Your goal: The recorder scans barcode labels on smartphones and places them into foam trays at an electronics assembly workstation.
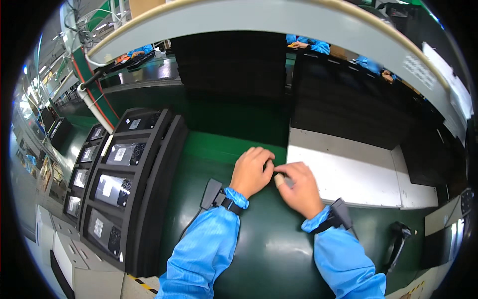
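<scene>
Over the green work surface (199,164), my left hand (252,173) and my right hand (301,189) almost meet, fingertips towards each other. The fingers of the left are curled inward and closed. On the right, index finger and thumb bend together, and a pale covering wraps the thumb. Whatever lies between the fingertips, if anything, is too small or hidden to make out. Both forearms wear blue sleeves, and a dark strap with a black box (212,193) sits at the left wrist; a similar black device (340,213) is on the right wrist.
Black foam trays (144,199) at left hold several clear-wrapped flat parts with white labels. A white panel (343,169) lies at right, before tall black stacks (343,99). A black handheld tool (397,244) lies far right. A grey shelf beam (249,19) crosses above; blue-sleeved people work beyond.
</scene>
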